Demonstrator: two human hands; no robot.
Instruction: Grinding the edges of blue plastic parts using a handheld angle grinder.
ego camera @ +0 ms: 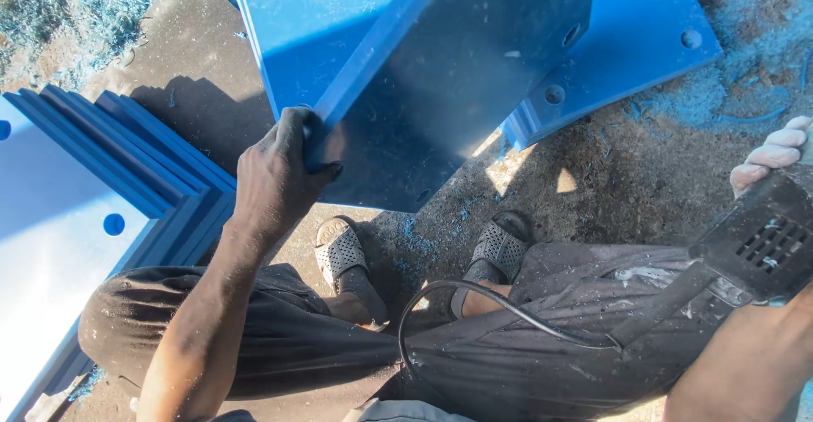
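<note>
Two hands are at work as we look down. Our left hand [284,172] is clamped over the edge of a thick blue plastic slab [440,83], fingers curled round the rim, holding it tilted up off the ground just ahead of our sandalled feet [343,257]. Our right hand [775,155], in a pale glove, sits at the right edge of the view, wrapped around a black power tool [754,248] — we cannot tell how firmly, since most of the hand is cut off by the frame. The tool's black cord [474,299] loops across our dark trousers between the knees.

A stack of similar blue slabs [93,185] lies to the left, another drilled piece [644,41] sits behind the one we hold, and blue shavings [76,15] litter the dirt.

We judge the risks plain enough. The slab rests on one hand's grip alone; if those fingers slip on the dusty edge, it could drop onto toes that open sandals barely cover. The cord lies slack over our lap, near the tool — it could snag or be nicked if the tool swings inward. Loose shavings underfoot may let a foot slide.
</note>
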